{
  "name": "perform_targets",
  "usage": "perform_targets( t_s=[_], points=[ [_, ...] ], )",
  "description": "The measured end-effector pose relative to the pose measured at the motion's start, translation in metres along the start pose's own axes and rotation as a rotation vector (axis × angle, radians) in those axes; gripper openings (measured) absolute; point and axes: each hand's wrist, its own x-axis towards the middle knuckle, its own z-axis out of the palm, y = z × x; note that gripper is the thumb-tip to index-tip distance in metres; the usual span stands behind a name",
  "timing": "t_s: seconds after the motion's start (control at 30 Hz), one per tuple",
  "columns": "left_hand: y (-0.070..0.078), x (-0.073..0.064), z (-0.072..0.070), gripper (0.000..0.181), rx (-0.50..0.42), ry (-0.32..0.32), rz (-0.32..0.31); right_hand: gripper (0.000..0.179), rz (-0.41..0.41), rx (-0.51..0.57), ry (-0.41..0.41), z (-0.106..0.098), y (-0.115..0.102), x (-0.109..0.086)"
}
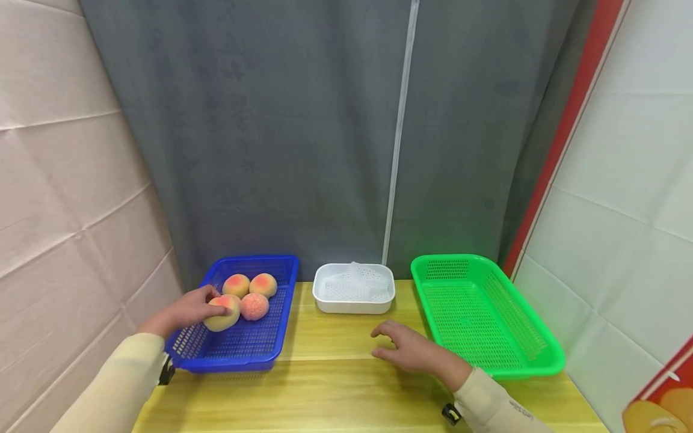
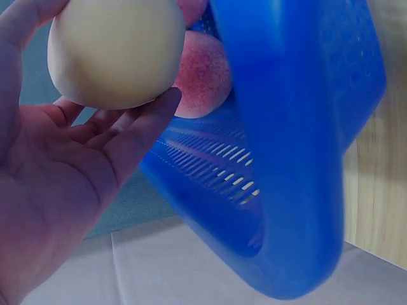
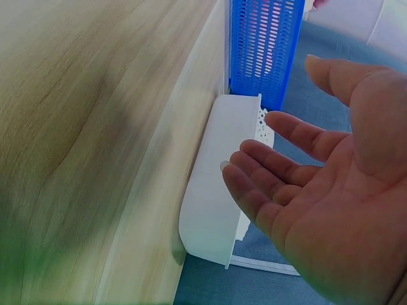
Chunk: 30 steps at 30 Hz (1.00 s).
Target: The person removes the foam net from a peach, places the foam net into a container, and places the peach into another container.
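Observation:
My left hand [image 1: 190,310] grips a pale yellow peach [image 1: 221,322] with a red blush, over the left part of the blue basket [image 1: 284,325]. In the left wrist view, thumb and fingers lie around the held peach [image 2: 117,51]. Three more peaches are in the basket: a yellow-red peach [image 1: 236,285] at the back, another yellow-red peach [image 1: 263,284] to its right, and a pinker peach [image 1: 254,307] in front. My right hand [image 1: 414,350] hovers above the table with loosely bent fingers, holding nothing, between the white tray and the green basket.
The white tray [image 1: 354,307], with white foam netting [image 1: 357,282] inside, stands at the table's back middle. A green basket [image 1: 471,325] sits to the right on the wooden table [image 1: 319,391]. Behind hangs a grey curtain [image 1: 271,132]; pale walls flank both sides.

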Motion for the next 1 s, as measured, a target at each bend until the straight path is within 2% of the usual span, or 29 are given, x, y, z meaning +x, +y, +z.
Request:
perform_targets(
  t_s=[0.1,0.23,0.43,0.63,0.73,0.9,1.0],
  points=[
    [0.017,-0.005,-0.002,0.052,0.058,-0.014,-0.031,0.041,0.008,0.005,-0.004,0.000,-0.001,0.000],
    [0.020,-0.002,-0.004,0.049,0.081,-0.060,0.000,0.042,0.020,0.004,-0.007,0.000,-0.001,0.000],
    [0.016,0.004,-0.005,0.054,0.074,-0.158,0.003,0.042,-0.009,0.001,0.000,0.001,-0.001,0.000],
    [0.012,0.007,0.001,0.053,0.121,-0.163,0.008,0.041,-0.005,-0.003,-0.001,0.002,-0.002,0.000],
    [0.012,0.008,0.003,0.054,0.134,-0.180,0.031,0.041,0.002,0.001,0.004,0.001,-0.002,0.001],
    [0.010,0.009,0.006,0.054,0.142,-0.204,0.024,0.041,-0.017,-0.011,0.001,0.001,-0.001,0.001],
    [0.007,0.010,0.009,0.057,0.165,-0.212,-0.003,0.042,-0.020,-0.011,-0.006,0.002,-0.001,0.001]
  ],
)
